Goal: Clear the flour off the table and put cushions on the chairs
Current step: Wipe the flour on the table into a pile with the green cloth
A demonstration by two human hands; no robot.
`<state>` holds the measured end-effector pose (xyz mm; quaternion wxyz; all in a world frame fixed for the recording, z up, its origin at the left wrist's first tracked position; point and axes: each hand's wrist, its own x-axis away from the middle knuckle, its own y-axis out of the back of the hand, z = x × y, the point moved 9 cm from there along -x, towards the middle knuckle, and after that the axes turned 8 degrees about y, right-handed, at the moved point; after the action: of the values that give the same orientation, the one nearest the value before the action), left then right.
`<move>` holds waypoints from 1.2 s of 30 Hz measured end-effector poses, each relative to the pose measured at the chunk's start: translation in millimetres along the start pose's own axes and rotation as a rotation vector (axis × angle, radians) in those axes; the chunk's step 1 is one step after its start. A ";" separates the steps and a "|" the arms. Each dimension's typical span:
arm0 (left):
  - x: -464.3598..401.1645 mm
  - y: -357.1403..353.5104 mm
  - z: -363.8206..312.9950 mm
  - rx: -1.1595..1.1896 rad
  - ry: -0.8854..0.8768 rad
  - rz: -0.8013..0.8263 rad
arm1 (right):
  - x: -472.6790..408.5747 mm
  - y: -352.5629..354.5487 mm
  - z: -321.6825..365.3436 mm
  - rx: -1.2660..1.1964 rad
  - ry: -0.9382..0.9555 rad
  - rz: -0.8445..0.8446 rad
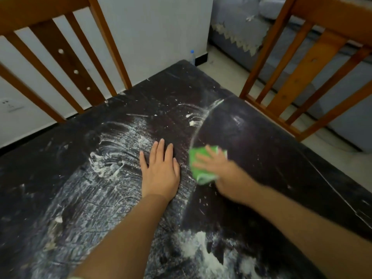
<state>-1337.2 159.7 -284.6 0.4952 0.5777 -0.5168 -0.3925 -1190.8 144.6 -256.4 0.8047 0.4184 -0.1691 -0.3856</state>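
White flour [112, 158] is smeared in streaks over the dark table [281, 162], with a thicker patch near the front [203, 250]. My left hand [160, 170] lies flat on the table, fingers straight. To its right, my right hand [217, 168] presses a green cloth [196, 158] onto the surface; the hand is blurred. A wiped, shiny stretch of table lies beyond the cloth. Two wooden chairs stand against the table, one at the back left [66, 55] and one at the back right [310, 63]. No cushions are in view.
A white wall [157, 33] stands behind the table. A plastic bottle with a blue cap [192, 57] is on the floor by the wall's corner. A grey sofa [251, 27] with a lace cover sits at the back right.
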 end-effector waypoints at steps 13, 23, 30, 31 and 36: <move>0.4 -3.2 0.4 0.003 -0.004 -0.015 | -116.1 130.2 -159.4 0.090 -0.488 -0.336; 4.3 20.9 5.5 0.324 -0.026 -0.046 | -22.8 -20.3 6.6 0.182 0.115 0.228; -50.0 25.7 47.4 0.051 0.015 -0.044 | -30.7 37.6 40.0 -0.220 0.102 0.102; -53.0 20.6 47.3 0.020 0.020 -0.030 | -56.3 66.2 15.2 -0.160 0.025 -0.030; -50.9 14.1 47.0 -0.014 0.004 -0.033 | -142.0 143.1 -126.4 0.110 -0.337 -0.343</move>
<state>-1393.6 202.4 -283.2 0.4938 0.5834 -0.5032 -0.4031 -1138.8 371.9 -209.1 0.6640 0.4139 -0.2480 -0.5712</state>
